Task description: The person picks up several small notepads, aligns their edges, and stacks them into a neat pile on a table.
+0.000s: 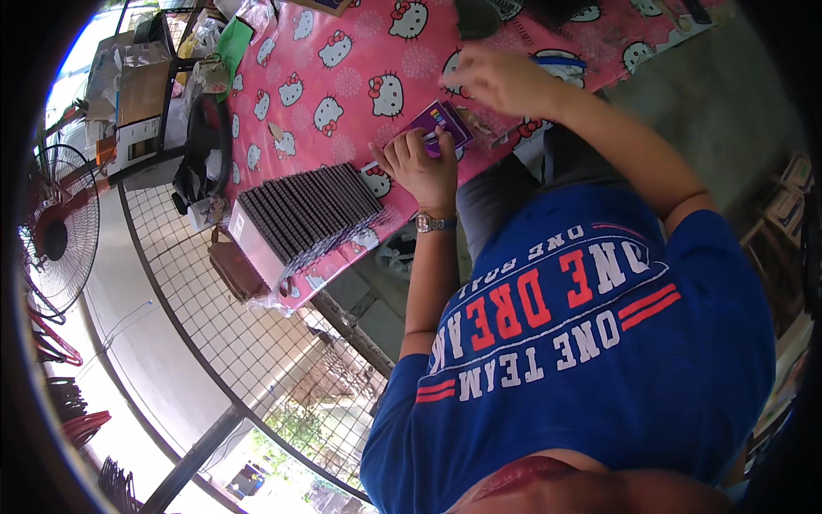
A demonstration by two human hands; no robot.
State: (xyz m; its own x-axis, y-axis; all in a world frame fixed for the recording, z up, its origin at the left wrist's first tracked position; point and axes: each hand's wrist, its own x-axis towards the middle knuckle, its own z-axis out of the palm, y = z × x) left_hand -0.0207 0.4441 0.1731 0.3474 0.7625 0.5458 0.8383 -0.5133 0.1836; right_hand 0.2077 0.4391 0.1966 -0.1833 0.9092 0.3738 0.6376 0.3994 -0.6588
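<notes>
A purple booklet (pixel 455 121) lies near the front edge of the table. My left hand (pixel 418 169), with a metal watch on its wrist, rests on it, the fingers bent over its near side. A small pale piece shows by the thumb and forefinger, too small to name. Farther right, my right hand (pixel 492 81) is raised over the table, its fingers curved and blurred by motion; whether it holds anything cannot be seen. Left of my left hand stands a tight row of black spiral-bound notebooks (pixel 308 210), the end one showing a pale pink cover.
A pink tablecloth (pixel 347 84) with cat faces covers the table. Clear plastic (pixel 486 128) lies beside the booklet; a blue strip-like item (pixel 561 62) sits beyond my right wrist. Dark items (pixel 479 17) line the far edge. At left are a standing fan (pixel 58 236) and a wire-mesh screen (pixel 184 257).
</notes>
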